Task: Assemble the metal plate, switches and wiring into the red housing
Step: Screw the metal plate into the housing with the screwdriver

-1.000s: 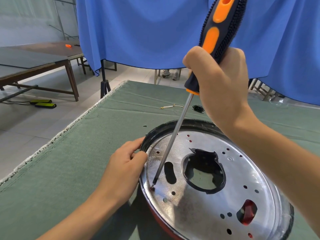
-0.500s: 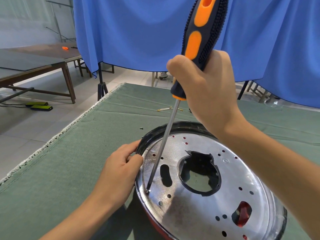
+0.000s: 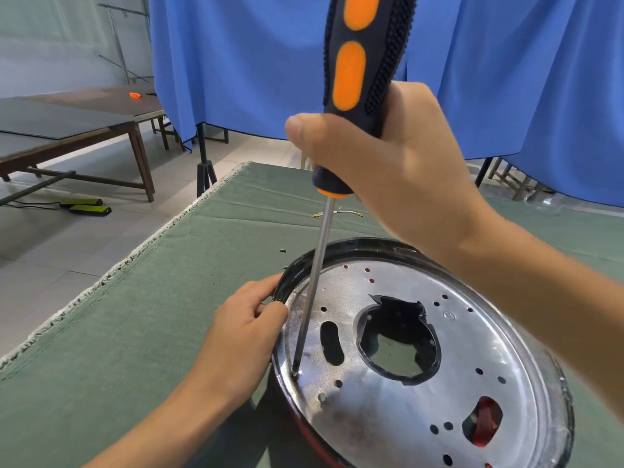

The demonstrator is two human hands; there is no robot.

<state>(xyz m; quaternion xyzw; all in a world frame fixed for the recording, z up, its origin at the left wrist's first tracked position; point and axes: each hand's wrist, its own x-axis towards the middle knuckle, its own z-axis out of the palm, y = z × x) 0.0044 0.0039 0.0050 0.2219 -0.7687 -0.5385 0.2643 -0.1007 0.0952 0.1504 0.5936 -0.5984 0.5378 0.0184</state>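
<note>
My right hand (image 3: 401,170) grips the screwdriver (image 3: 358,79), handle top cut off; its tip hides a screw at the plate's (image 3: 405,417) nine o'clock; my left hand (image 3: 241,336) pinches the mostly hidden red housing's (image 3: 309,434) rim.

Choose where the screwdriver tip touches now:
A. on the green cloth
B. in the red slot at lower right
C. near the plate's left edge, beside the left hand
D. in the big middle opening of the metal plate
C: the screwdriver tip meets the metal plate near its left edge, close to the left hand.
</note>
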